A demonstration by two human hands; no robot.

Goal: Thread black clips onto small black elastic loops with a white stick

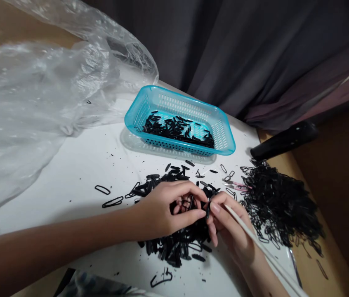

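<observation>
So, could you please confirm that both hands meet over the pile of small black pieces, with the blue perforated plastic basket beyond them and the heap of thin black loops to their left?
Not quite: in the head view, the heap of thin black loops lies to the right of the left hand and the right hand, not left. The rest stands.

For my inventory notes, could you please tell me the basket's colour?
The basket is light blue, in the head view.

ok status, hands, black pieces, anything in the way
Left hand, right hand: both pinching a small black piece. Black pile spread beneath them. White cord runs close by right hand, possibly a nuisance.
</observation>
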